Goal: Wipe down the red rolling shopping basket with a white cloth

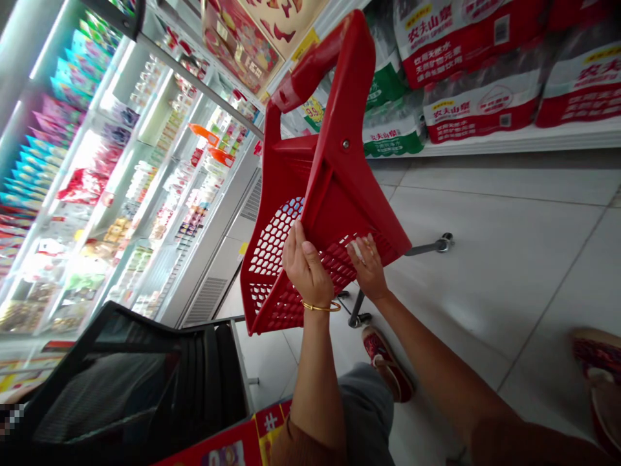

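Note:
A red plastic shopping cart [339, 194] with honeycomb mesh sides appears tilted in front of me. My left hand [308, 266], with a gold bracelet at the wrist, lies along the cart's corner edge, fingers stretched out and thumb apart. To its right, my right hand [367, 266] rests against the lower mesh panel with its fingers bent. Something small and whitish shows between those fingers; I cannot make out what it is. The cart's thick red handle [315, 71] rises above both hands.
Shrink-wrapped bottled water packs [480, 97] fill a low shelf at right. A lit refrigerated display [160, 175] with packaged goods runs along the left. A black basket-like container [121, 382] stands at lower left. Cart casters [444, 243] and my red shoe [388, 366] are on the tiled floor [475, 272].

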The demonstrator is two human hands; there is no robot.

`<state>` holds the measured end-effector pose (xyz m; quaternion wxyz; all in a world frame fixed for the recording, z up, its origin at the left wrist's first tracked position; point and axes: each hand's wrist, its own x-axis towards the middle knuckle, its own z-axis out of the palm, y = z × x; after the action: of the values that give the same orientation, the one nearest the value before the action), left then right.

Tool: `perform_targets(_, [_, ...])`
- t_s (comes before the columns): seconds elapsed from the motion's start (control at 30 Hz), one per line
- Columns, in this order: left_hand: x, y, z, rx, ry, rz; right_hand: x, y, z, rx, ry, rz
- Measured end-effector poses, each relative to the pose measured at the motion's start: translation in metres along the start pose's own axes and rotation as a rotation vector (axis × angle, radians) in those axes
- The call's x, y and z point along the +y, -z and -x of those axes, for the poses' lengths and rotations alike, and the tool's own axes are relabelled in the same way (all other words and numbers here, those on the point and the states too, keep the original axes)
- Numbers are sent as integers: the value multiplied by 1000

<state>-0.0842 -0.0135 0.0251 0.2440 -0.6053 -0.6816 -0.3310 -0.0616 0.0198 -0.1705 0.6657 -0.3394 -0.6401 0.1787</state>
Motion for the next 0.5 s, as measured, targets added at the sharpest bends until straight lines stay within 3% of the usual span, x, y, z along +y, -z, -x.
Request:
perform_targets(0.27, [-1,-1,0,15,-16,-33,15,7,22,-62,-41,-2])
perform_targets(0.5, [-2,-1,0,24,-45,-55,8,14,7,85,26,77])
